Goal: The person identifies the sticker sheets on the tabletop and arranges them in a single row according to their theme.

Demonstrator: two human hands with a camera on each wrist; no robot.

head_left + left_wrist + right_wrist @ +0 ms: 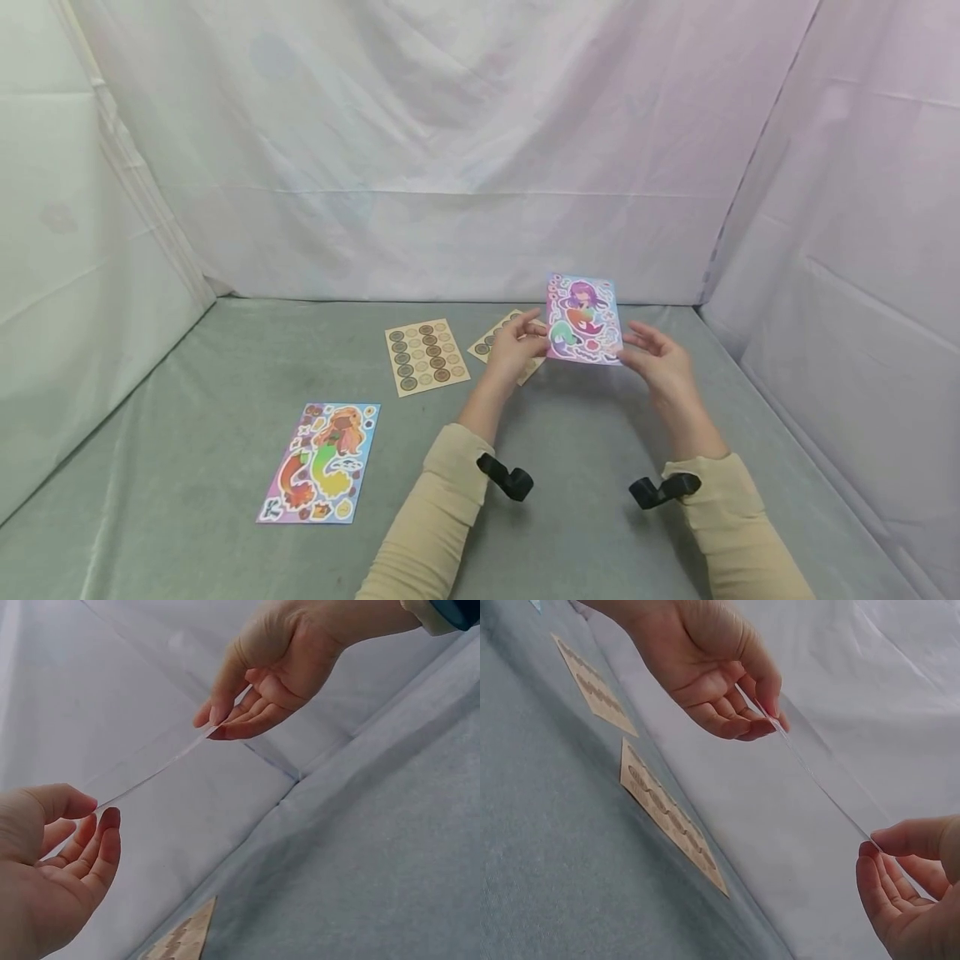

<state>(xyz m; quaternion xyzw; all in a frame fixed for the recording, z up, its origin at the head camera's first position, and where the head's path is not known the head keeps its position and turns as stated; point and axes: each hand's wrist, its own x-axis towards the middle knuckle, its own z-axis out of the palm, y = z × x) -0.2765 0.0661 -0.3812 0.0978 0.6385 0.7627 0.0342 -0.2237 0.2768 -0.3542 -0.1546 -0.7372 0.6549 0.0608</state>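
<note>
Raised above the table's far right part is a sticker sheet [582, 320] with a purple-haired mermaid. My left hand [514, 348] pinches its left edge between thumb and fingers. At the opposite edge my right hand [660, 367] pinches the lower right corner. Both wrist views show the sheet nearly edge-on, with the left hand [64, 862] and the right hand [915, 881] each gripping an end. A second mermaid sticker sheet [322, 463], with an orange-haired figure, lies flat at the front left.
A tan sheet of round stickers [427, 357] lies mid-table. Another tan sheet [483, 343] sits right of it, partly hidden behind my left hand. White cloth walls [450, 150] enclose the grey-covered table [225, 375] at the back and sides.
</note>
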